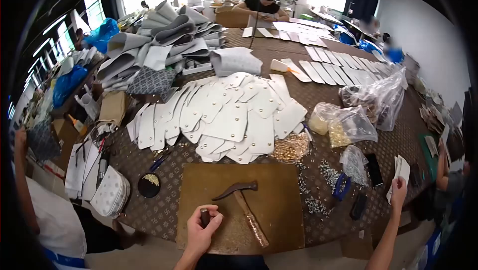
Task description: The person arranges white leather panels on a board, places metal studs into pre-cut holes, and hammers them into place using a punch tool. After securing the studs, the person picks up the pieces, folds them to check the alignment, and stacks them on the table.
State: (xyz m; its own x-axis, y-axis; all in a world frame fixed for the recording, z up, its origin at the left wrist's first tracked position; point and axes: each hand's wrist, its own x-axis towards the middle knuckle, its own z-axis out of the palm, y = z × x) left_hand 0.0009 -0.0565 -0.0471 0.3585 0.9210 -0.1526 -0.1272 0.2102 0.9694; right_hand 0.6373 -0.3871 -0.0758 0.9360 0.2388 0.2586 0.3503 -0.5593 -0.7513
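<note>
My left hand [201,230] is closed round a short dark cylindrical punch [204,217], held upright over the lower left of a brown board [284,185]. A claw hammer [245,210] lies on that board, its head to the top and its copper-coloured handle pointing down right. Far to the right, my right hand [398,190] grips a few white flat pieces [400,171] at the table's edge. Beyond the board spreads a heap of white pieces with metal studs [231,120].
Gold rivets [291,146] and silver rivets [316,206] lie loose near the board. Around them are clear plastic bags [353,125], a blue-handled tool [341,186] and a black phone [374,169]. A round black dish [149,185] sits left. Other people stand at both sides.
</note>
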